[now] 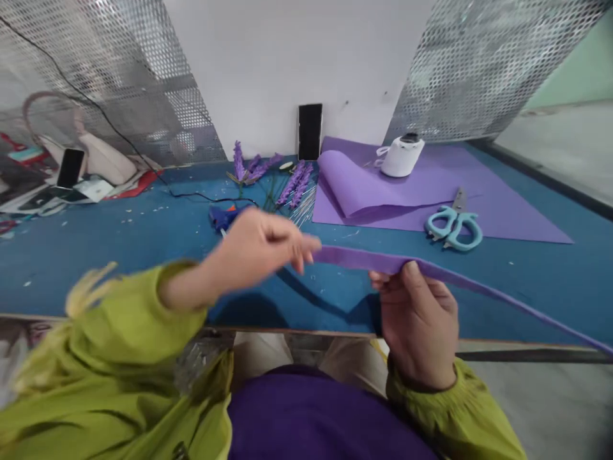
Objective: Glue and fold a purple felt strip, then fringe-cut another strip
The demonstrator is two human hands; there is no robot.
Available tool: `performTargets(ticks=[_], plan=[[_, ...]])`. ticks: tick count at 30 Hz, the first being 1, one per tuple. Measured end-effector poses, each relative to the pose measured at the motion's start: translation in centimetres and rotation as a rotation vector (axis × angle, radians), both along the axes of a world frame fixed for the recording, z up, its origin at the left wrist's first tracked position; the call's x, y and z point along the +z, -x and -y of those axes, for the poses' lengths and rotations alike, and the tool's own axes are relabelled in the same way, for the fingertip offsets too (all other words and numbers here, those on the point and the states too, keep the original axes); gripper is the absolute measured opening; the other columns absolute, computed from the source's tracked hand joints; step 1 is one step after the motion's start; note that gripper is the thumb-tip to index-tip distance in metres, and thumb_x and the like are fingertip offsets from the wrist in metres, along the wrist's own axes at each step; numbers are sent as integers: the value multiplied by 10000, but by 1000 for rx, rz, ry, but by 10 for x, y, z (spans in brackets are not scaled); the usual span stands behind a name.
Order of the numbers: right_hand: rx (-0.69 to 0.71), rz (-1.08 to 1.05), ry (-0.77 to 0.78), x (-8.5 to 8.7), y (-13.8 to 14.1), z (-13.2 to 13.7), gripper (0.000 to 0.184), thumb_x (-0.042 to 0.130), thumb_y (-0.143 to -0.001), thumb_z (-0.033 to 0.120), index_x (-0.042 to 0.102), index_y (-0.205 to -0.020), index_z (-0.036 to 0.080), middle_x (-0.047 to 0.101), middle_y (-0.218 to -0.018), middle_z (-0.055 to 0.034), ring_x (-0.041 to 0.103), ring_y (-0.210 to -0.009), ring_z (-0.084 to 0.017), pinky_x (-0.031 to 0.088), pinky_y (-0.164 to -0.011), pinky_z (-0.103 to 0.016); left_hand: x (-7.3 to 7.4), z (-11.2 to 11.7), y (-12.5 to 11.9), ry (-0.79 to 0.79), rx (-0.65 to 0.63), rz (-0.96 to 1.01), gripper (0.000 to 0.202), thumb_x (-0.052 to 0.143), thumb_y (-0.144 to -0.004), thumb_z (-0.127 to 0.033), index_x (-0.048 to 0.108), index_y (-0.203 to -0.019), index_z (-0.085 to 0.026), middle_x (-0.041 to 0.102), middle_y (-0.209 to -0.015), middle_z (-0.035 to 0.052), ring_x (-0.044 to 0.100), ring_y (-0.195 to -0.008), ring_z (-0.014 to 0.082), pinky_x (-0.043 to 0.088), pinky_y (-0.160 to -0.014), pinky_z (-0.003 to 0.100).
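A long narrow purple felt strip point(474, 284) stretches from the middle of the view down to the right edge. My left hand point(258, 249) pinches its left end, fingers closed and slightly blurred. My right hand point(417, 319) grips the strip further along, thumb on top and fingers curled beneath it. Both hands hover above the near edge of the blue table point(96, 243). Both sleeves are yellow-green.
A large purple felt sheet point(479, 191), partly folded over, lies at the back right with teal scissors point(453, 227) and a white tape dispenser point(401, 156) on it. Purple lavender-like stems point(287, 179), a blue glue gun point(223, 217) and a black phone point(310, 131) are behind my hands. Clutter lies far left.
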State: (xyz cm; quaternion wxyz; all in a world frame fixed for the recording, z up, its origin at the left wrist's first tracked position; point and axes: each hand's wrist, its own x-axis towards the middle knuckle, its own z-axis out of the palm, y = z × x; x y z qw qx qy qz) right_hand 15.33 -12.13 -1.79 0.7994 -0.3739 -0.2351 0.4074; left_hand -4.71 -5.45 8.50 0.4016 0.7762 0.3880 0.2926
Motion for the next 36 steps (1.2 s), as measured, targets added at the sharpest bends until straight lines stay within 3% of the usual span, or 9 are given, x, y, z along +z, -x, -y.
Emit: performTargets(ticks=[3, 5, 6, 9, 13, 18, 22, 27, 36], plan=[[-11, -38, 27, 5, 4, -1, 243, 876, -665, 357, 728, -718, 172, 731, -651, -6, 721, -623, -144, 569, -568, -213, -45, 67, -10, 652, -128, 309, 285, 748, -797, -463, 800, -935, -219, 748, -904, 96, 680, -729, 173, 526, -659, 277], [49, -58, 66, 6, 8, 1, 261, 882, -653, 372, 723, -701, 171, 730, -646, -8, 724, -627, -142, 568, -561, -202, -68, 85, -21, 1003, -135, 564, 452, 794, -758, -491, 746, -1134, -245, 719, -1125, 112, 696, -801, 173, 533, -623, 252], [93, -65, 89, 7, 11, 2, 270, 880, -654, 385, 720, -694, 171, 735, -655, -15, 722, -627, -141, 575, -571, -206, -75, 87, -27, 1064, -114, 670, 503, 806, -746, -503, 735, -1154, -217, 705, -1151, 124, 690, -796, 161, 536, -616, 241], [161, -54, 107, 6, 20, 7, 284, 877, -659, 407, 711, -679, 178, 733, -663, -13, 703, -609, -129, 591, -606, -228, -83, 81, -38, 1008, 84, 911, 463, 856, -703, -470, 754, -1026, -154, 710, -1057, 89, 650, -720, 94, 518, -585, 182], [110, -1, 54, 3, 26, 14, 261, 862, -684, 382, 692, -660, 185, 687, -611, 21, 661, -573, -104, 563, -586, -223, -82, 75, -37, 948, 290, 1011, 372, 899, -644, -432, 733, -825, -152, 721, -901, 37, 630, -639, 87, 521, -545, 200], [88, 69, 43, 2, 30, 18, 269, 834, -710, 411, 685, -690, 187, 677, -599, 1, 643, -566, -127, 532, -571, -257, -82, 80, -37, 900, 355, 983, 346, 908, -600, -405, 725, -705, -130, 716, -752, 33, 585, -561, 75, 502, -534, 212], [183, 197, 85, 3, 36, 21, 250, 835, -699, 408, 731, -824, 217, 687, -670, 18, 619, -568, -129, 503, -556, -269, -82, 83, -41, 818, 328, 922, 315, 878, -624, -401, 749, -707, -126, 722, -735, 45, 585, -551, 78, 514, -590, 235], [199, 271, 93, 4, 37, 23, 188, 796, -755, 336, 673, -687, 210, 616, -576, 34, 563, -556, -108, 470, -592, -259, -85, 86, -38, 755, 386, 923, 308, 876, -616, -411, 747, -713, -149, 713, -707, 31, 592, -539, 96, 516, -585, 262], [134, 221, 102, 6, 32, 27, 190, 778, -776, 344, 651, -731, 211, 605, -558, 29, 556, -516, -112, 434, -533, -248, -91, 78, -20, 539, 489, 892, 342, 864, -642, -466, 727, -638, -152, 719, -649, 38, 595, -499, 86, 502, -540, 226]])
